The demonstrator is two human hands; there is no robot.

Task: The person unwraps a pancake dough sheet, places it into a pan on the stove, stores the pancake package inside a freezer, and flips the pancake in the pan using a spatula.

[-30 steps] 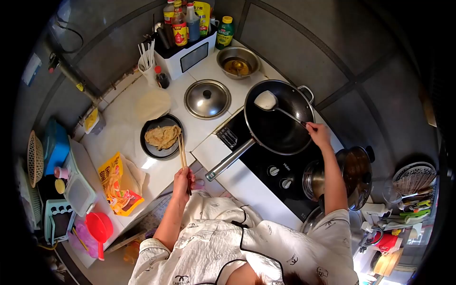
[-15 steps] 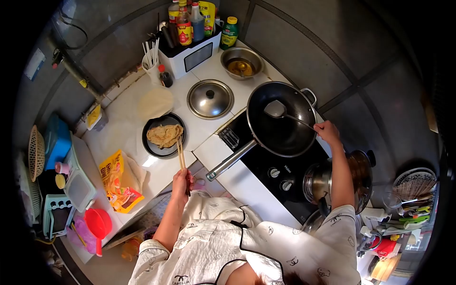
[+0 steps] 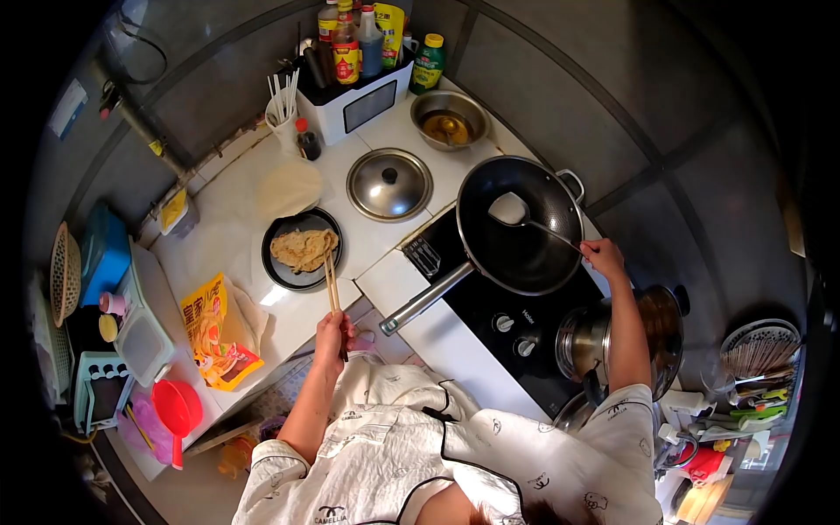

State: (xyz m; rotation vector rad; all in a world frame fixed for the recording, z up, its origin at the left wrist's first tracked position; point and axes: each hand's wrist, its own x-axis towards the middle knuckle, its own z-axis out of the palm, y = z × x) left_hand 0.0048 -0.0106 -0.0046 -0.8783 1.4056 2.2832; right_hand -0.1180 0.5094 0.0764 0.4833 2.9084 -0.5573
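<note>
My left hand (image 3: pixel 334 336) is closed round a pair of wooden chopsticks (image 3: pixel 332 284), whose tips touch a golden fried piece of food (image 3: pixel 302 251) on a dark round plate (image 3: pixel 273 277). At the right, my right hand (image 3: pixel 603 257) grips the handle end of a metal spatula (image 3: pixel 509 209). The spatula's blade is inside the black wok (image 3: pixel 516 258), over its upper left part. No food shows in the wok, which sits on the black stove (image 3: pixel 499 311).
A steel lid (image 3: pixel 389 185) and a bowl of oil (image 3: pixel 449 121) lie behind. Bottles (image 3: pixel 346 54) stand in a white rack. To the left are a yellow food packet (image 3: pixel 219 337) and a red ladle (image 3: pixel 178 409). A steel pot (image 3: pixel 581 342) stands right of the stove knobs.
The spatula has shifted slightly down and right within the wok, its blade turning on the way. My right hand has moved a little right and down. The chopsticks stay at the food.
</note>
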